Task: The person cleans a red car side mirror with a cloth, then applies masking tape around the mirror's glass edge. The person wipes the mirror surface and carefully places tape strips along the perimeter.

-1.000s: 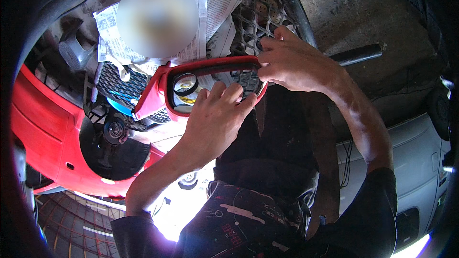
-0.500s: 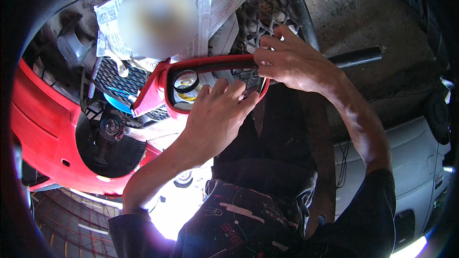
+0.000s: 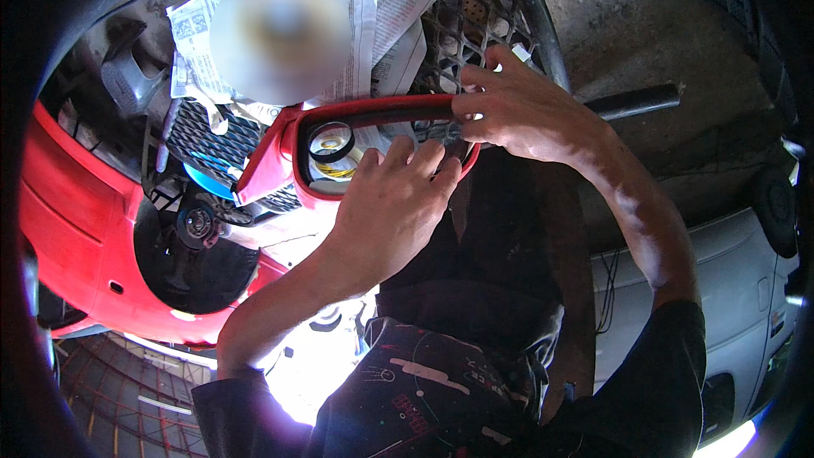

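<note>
Two bare hands on one red housing (image 3: 377,108), mid-view, just below the newspaper (image 3: 363,34) and above the mesh (image 3: 199,134). Looks like a mirror shell: long side roughly across the view, angled red foot on its left end. Right hand (image 3: 538,110) comes in from the right, gripping the far right end, fingers bent, thumb side against the rim. Left hand (image 3: 383,220) comes up from below, back of hand up, fingers curled over the lower rim into the opening near the right corner; tips hidden, can't tell if it's pinching anything. Showing in the opening: black ring (image 3: 337,156), yellow bit (image 3: 341,173) just below it; can't tell if seen through or reflected. Round thing on the newspaper is blurred out. White rag (image 3: 212,110) at the paper's lower left edge, blue piece (image 3: 207,181) left of the housing foot. Red car body (image 3: 80,225) far left, grey car (image 3: 712,267) lower right, dark tube (image 3: 636,100) right of right hand.
</note>
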The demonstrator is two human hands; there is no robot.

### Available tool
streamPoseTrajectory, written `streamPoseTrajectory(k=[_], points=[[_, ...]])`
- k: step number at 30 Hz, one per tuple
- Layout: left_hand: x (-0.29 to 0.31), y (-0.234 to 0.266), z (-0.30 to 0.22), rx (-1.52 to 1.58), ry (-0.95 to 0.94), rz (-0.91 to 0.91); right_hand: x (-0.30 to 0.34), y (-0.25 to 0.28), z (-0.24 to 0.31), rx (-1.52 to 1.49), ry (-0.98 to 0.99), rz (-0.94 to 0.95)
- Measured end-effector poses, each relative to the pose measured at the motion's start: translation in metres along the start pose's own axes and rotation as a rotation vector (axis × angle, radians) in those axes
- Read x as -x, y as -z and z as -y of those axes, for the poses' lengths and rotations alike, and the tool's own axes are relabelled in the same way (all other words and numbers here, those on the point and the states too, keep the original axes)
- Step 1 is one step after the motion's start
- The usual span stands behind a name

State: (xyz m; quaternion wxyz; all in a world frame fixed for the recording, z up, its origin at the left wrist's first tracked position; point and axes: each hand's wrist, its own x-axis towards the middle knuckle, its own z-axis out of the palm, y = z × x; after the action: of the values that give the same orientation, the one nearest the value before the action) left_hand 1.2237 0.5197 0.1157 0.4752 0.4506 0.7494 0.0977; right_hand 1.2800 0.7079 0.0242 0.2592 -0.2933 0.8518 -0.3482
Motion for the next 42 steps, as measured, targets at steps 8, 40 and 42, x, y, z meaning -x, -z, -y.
streamPoseTrajectory(k=[8,40,42], points=[[-0.005,0.000,0.013,0.220,0.016,-0.020,0.000,0.000,0.004,-0.019,-0.039,0.055],[-0.011,-0.001,0.031,0.400,0.257,0.037,-0.006,0.000,-0.008,-0.249,-0.060,-0.004],[-0.010,0.000,0.032,0.453,0.299,0.048,-0.005,0.000,-0.008,-0.229,-0.061,0.003]])
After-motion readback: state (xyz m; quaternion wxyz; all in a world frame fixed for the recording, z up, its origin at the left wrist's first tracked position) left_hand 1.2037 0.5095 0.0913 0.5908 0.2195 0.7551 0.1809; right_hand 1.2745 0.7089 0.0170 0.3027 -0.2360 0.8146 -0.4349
